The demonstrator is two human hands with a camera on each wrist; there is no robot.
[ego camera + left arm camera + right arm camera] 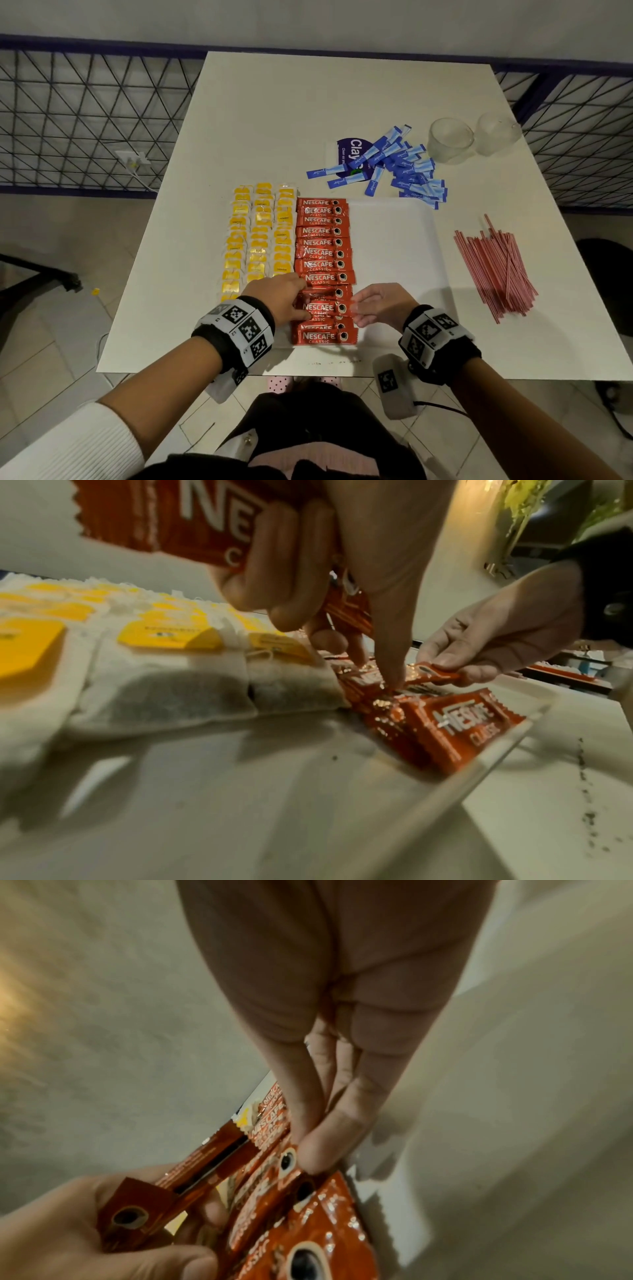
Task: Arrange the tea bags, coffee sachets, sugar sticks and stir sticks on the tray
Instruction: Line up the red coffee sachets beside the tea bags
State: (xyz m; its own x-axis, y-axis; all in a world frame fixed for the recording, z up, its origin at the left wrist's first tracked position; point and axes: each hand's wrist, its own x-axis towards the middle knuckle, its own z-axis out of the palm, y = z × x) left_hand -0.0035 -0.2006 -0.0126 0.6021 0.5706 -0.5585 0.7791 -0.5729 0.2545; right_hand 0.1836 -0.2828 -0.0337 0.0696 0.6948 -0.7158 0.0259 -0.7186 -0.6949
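On the white tray (pixel 387 246) lie three columns of yellow-tagged tea bags (pixel 257 240) and, beside them, one column of red coffee sachets (pixel 322 246). My left hand (pixel 286 294) grips a few spare sachets (pixel 192 520) in its curled fingers, and its forefinger presses on a sachet (pixel 322 308) near the tray's front. My right hand (pixel 380 305) pinches that sachet's right end (pixel 431 673) between thumb and fingers. Blue sugar sticks (pixel 394 164) lie heaped behind the tray. Red-and-white stir sticks (pixel 496 270) lie on the table to its right.
Two clear glass cups (pixel 450 140) stand at the back right of the white table (pixel 274 120). A purple-printed packet (pixel 349 150) lies under the sugar sticks. The tray's right half is bare. A wire fence (pixel 85 120) runs behind the table.
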